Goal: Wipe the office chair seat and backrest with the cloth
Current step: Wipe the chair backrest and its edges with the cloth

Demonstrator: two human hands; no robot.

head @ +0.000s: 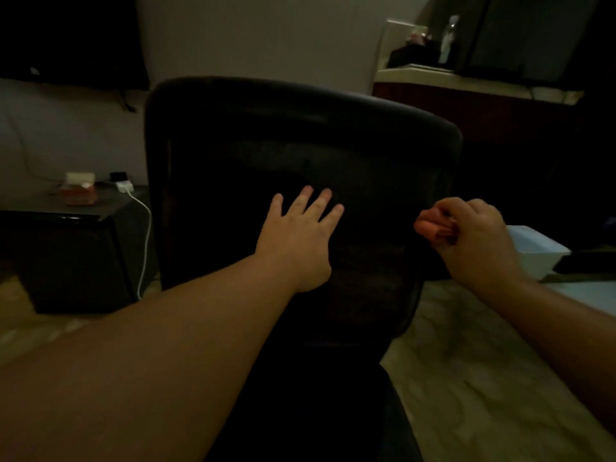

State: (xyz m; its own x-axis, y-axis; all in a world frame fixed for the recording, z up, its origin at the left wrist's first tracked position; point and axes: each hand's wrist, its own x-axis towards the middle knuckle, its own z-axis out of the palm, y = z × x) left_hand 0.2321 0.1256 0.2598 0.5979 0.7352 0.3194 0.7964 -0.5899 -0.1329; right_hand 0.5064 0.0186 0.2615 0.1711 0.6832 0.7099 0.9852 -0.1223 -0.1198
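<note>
The left hand [300, 241] lies flat on the dark chair backrest [300, 145], fingers straight and spread. At the backrest's right edge, the right hand [473, 238] clenches a bunched pinkish cloth [430, 226], which pokes out past the curled fingers.

Chair backrest [300, 145]: matt black, mesh-like fabric centre, smoother rim. Floor [466, 378]: glossy marbled stone look. Side table [66, 235]: glossy dark top. Charging cable [145, 235]: smooth white plastic.
</note>
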